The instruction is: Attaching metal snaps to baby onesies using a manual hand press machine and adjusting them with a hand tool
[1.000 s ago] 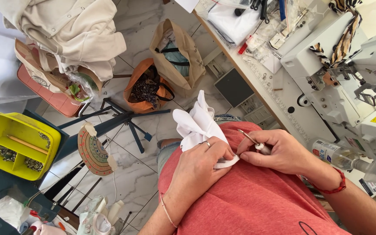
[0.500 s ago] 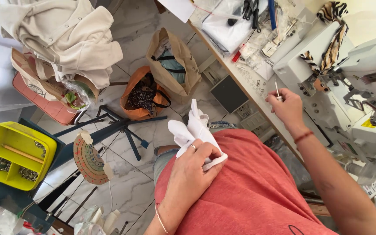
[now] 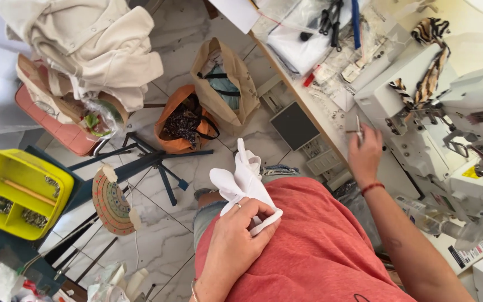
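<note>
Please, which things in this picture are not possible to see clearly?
Head view only:
- Thin tool in the right hand: too small to tell its kind.
- White cloth: its lower end is hidden under the left hand.
- Sewing machine: cut off by the right edge, washed out by glare.
- Yellow tray: its contents are too small.

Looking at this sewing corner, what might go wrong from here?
The right hand holds a thin metal tool over the table edge; it could slip off, or prick a finger. The left hand pinches only a corner of the white cloth, which may slide off the lap onto the floor. Bags and stand legs on the floor invite tripping.
</note>
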